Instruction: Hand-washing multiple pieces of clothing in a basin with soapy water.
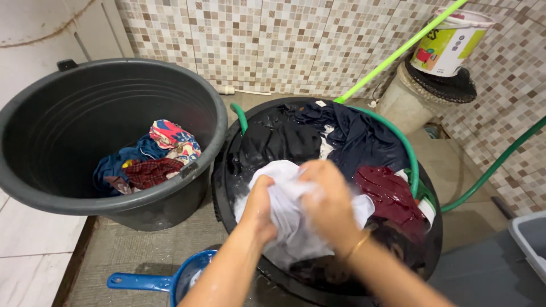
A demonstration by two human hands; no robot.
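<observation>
Bunching between left hand [259, 207] and right hand [330, 204], the white cloth [284, 210] over the black tub [227, 187].

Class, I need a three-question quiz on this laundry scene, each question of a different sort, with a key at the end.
1. True or false: both hands grip the white cloth over the black wash tub.
2. Multiple choice: the grey bucket on the left holds A) only water, B) a few coloured clothes, C) a green hose.
3. Fill in: the scoop on the floor near the left hand is coloured ____.

Key
1. True: the left hand and the right hand both clutch the cloth.
2. B: the coloured clothes lie at its bottom.
3. Blue.
</observation>
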